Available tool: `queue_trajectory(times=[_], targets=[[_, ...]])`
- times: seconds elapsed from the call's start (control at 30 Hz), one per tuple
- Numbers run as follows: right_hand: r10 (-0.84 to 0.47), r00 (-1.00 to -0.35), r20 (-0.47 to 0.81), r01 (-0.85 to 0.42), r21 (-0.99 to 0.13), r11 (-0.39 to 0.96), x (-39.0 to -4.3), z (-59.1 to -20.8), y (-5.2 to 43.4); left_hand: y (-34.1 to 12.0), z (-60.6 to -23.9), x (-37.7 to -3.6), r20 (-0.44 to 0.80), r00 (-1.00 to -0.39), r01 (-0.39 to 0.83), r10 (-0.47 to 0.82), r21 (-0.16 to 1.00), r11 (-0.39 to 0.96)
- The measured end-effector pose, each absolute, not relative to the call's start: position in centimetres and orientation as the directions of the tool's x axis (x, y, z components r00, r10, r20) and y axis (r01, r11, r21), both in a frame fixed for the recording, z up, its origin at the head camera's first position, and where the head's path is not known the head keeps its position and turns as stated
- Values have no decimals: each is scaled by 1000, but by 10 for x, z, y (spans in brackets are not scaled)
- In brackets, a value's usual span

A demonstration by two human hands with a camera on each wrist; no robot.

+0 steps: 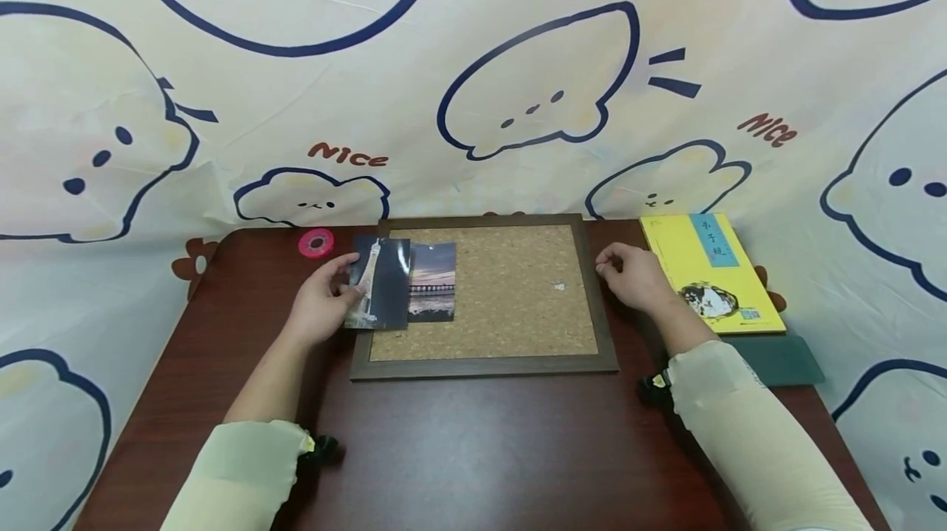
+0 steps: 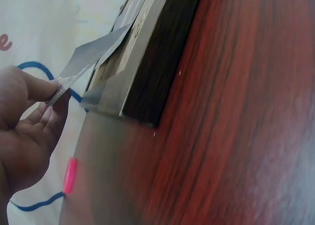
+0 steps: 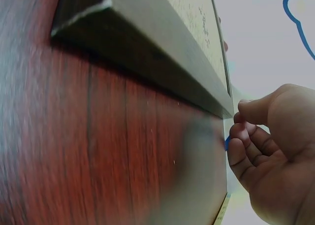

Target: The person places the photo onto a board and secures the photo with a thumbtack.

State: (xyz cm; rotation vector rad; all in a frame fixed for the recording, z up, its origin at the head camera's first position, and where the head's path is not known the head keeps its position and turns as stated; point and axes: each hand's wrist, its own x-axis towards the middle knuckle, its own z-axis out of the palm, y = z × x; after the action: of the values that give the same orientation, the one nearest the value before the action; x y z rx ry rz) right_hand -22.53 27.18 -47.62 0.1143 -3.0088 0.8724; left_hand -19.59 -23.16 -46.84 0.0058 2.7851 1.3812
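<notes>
My left hand [image 1: 323, 298] pinches the left edge of a photo [image 1: 385, 284] of a pale tower on a dark ground. In the left wrist view that photo [image 2: 91, 55] bends upward from the thumb and fingers. It overlaps a second photo [image 1: 432, 283], a pier at dusk, lying on the cork board [image 1: 510, 293] with a brown frame. Just beyond the frame's right side is my right hand [image 1: 632, 274], fingers curled and thumb tip against the forefinger. I cannot tell whether something small sits between those tips [image 3: 240, 114].
A pink tape roll [image 1: 316, 243] lies at the back left of the dark wooden table [image 1: 473, 449]. At the right, a yellow book [image 1: 713, 276] rests on a green board [image 1: 777, 362]. A small whitish patch [image 1: 559, 286] shows on the cork. Behind hangs a printed cloth [image 1: 414, 128].
</notes>
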Motion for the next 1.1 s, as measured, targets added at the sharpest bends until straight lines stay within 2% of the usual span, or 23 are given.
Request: queue_trajectory(times=[0.2, 0.77, 1.1], targets=[[-87, -995, 53, -102, -542, 834, -225, -476, 262, -221, -468, -198, -60, -997, -19, 53, 819, 573], [-162, -983, 86, -181, -587, 789, -227, -477, 230, -179, -470, -206, -32, -991, 47, 132, 832, 553], [-189, -979, 79, -198, -603, 773, -232, -477, 216, -157, -475, -212, -30, -984, 53, 173, 888, 457]])
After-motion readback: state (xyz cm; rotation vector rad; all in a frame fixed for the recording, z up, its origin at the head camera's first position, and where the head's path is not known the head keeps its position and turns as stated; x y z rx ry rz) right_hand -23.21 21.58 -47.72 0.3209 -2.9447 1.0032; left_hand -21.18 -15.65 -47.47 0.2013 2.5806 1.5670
